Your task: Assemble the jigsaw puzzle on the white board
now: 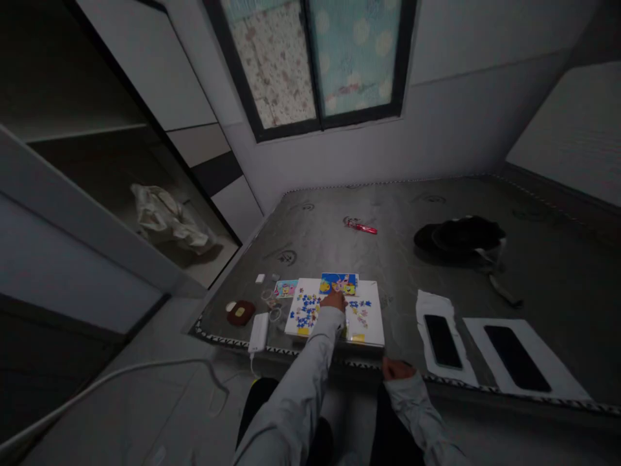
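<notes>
Head view, looking down at a dim grey tabletop (436, 213). We see the left hand (334, 300) stretched out over a white puzzle board (371, 323), its fingers resting among the loose blue puzzle pieces (305, 309) near the board's far edge; whether it pinches a piece we cannot tell, as the hand is small and dark here. The right hand (396, 369) lies at the near edge of the tabletop, just right of the board, curled and apparently holding nothing. A coloured reference picture (338, 283) sits touching the board's far edge, with a smaller card (286, 288) to its left.

To the left of the board lie a white power bank (259, 331) and a small brown case (240, 312); to the right, two dark phones (442, 340) on white sheets. A black cap (460, 236) and a red pen (361, 227) rest farther back.

Risks, as we judge them: the long sleeve (310, 362) crosses the board and could sweep loose pieces aside, and the board lies close to the near edge, so a nudge could send pieces to the floor. Low light could also lead to misreading a piece's colour.
</notes>
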Demonstrator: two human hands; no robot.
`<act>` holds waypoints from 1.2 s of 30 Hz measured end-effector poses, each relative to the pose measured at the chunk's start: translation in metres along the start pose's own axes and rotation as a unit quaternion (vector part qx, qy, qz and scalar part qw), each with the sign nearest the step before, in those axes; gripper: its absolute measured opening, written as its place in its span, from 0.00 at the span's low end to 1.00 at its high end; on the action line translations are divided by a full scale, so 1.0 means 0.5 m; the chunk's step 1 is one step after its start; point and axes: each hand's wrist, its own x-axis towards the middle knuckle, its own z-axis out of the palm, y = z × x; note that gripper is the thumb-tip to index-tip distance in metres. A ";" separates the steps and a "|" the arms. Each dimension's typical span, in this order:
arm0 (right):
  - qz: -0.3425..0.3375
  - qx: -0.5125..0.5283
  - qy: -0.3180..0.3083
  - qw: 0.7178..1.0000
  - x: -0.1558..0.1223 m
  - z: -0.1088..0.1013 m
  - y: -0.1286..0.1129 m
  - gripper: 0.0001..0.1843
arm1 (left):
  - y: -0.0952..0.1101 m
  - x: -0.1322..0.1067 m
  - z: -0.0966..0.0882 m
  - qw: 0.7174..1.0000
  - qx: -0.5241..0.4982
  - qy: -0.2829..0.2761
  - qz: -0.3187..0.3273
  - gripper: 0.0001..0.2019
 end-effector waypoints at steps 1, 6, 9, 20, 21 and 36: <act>-0.001 0.002 -0.001 1.000 0.000 0.001 0.003 0.32 | -0.002 0.001 0.000 1.000 -0.001 -0.004 0.000 0.20; 0.001 0.013 -0.004 1.000 -0.002 0.008 0.008 0.29 | -0.011 -0.007 0.005 1.000 -0.017 -0.009 0.010 0.20; -0.004 0.024 -0.008 1.000 0.001 0.011 0.012 0.29 | -0.012 -0.015 0.007 1.000 -0.026 -0.006 0.015 0.21; 0.043 0.030 -0.007 0.999 0.020 -0.014 -0.023 0.36 | -0.020 -0.028 -0.001 0.997 -0.060 0.028 0.029 0.21; 0.048 0.030 -0.006 0.998 0.019 -0.019 -0.030 0.35 | -0.029 -0.033 -0.002 0.997 -0.066 0.037 0.034 0.22; 0.083 0.052 -0.072 0.993 0.053 -0.042 -0.034 0.51 | -0.199 -0.127 -0.007 0.998 -0.023 0.063 -0.003 0.24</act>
